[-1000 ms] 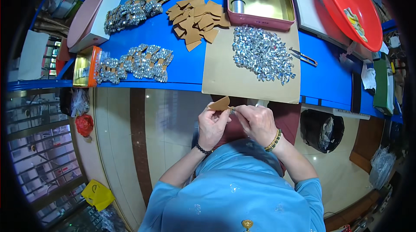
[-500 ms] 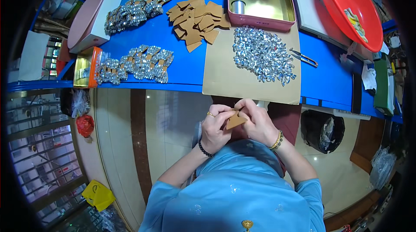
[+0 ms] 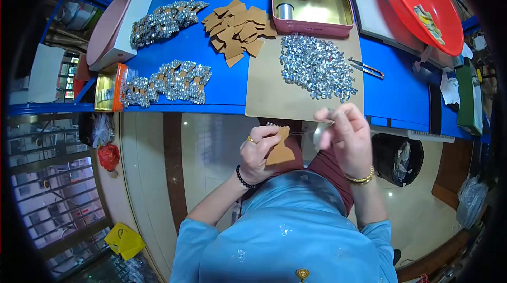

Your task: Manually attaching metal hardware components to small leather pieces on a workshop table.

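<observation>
My left hand is closed on a small brown card piece with curved, notched sides, held over my lap. At the card's top edge near my fingertips are small shiny bits. Fine pale strands run from the card toward my right hand, whose fingers are pinched and slightly blurred by motion, just past the table's front edge. A pale round thing shows beside the right fingers; its kind is unclear. In front lies a heap of silvery faceted beads on a tan board.
Thread snips lie right of the beads. Behind stands a pink-rimmed tin with a silver spool and a bag of beads. Brown cards are piled left of it, near two rows of bead-wrapped cards. A red basin sits right.
My right hand has drawn away from the card to the right, with fine strands now stretched between. My left hand keeps the card, now turned to show more of its face.
</observation>
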Motion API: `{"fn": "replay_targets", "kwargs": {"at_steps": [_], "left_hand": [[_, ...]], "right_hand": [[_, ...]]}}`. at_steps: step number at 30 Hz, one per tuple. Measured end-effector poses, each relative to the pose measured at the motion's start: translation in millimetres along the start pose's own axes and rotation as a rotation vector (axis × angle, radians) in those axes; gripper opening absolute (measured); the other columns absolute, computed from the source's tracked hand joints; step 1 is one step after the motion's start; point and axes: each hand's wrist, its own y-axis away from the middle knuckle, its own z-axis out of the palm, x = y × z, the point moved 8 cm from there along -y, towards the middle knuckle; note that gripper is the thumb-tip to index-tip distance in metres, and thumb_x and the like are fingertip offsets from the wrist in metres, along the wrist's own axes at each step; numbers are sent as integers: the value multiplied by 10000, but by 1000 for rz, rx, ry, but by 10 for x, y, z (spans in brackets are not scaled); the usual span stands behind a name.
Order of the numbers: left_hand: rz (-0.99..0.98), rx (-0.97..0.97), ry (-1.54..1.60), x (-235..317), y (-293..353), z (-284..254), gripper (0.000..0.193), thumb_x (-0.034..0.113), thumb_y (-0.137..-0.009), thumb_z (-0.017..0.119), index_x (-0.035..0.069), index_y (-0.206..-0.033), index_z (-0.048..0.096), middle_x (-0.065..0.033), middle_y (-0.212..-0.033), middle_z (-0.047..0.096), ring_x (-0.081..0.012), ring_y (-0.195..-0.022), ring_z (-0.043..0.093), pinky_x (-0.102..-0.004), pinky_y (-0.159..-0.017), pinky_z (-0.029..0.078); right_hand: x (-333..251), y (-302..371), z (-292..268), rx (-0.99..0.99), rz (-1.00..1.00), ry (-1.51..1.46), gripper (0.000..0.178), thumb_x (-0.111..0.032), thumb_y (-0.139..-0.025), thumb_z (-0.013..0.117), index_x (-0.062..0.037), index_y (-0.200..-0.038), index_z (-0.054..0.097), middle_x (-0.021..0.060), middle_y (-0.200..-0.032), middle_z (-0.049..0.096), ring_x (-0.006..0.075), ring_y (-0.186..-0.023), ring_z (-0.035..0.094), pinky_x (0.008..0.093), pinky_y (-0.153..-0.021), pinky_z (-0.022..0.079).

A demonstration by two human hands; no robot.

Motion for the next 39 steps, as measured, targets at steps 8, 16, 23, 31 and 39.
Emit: {"fn": "replay_targets", "kwargs": {"at_steps": [8, 16, 23, 31, 39], "left_hand": [[-33, 74, -70, 28, -127, -297, 159, 17, -773, 617, 17, -930, 591, -161, -995, 576, -284, -840, 607, -335, -718, 504], [1, 89, -104, 42, -193, -372, 155, 51, -806, 609, 10, -954, 588, -162, -1007, 568, -277, -878, 595, -330, -751, 490], [95, 72, -237, 290, -342, -383, 166, -18, -755, 620, 9, -910, 570, -148, -999, 548, -242, -912, 559, -331, -786, 465], [196, 302, -489, 523, -603, -974, 262, -47, -669, 662, 34, -890, 548, -128, -963, 537, -239, -867, 551, -322, -747, 460], [282, 474, -616, 766, -667, -1264, 273, -68, -665, 676, 44, -859, 520, -121, -949, 527, -230, -853, 541, -313, -743, 455]], "right_hand": [[-798, 429, -1721, 40, -287, -945, 116, -113, -967, 380, -26, -930, 448, -17, -619, 297, 77, -459, 346, 378, -934, 431], [-1023, 1157, -3029, 323, -495, -878, 138, -74, -955, 398, 45, -912, 452, -2, -649, 279, 78, -487, 328, 386, -1066, 311], [-908, 1073, -3031, 312, -483, -876, 138, -58, -952, 392, 56, -907, 454, -3, -642, 272, 76, -480, 310, 390, -1077, 300], [-1224, 1408, -2792, 38, -578, -909, 157, -77, -967, 353, 25, -857, 401, 6, -616, 272, 90, -418, 300, 394, -1087, 289], [-1280, 1522, -2593, -121, -529, -978, 195, -126, -984, 313, 13, -858, 368, 10, -593, 258, 95, -388, 284, 400, -1075, 304]]}}
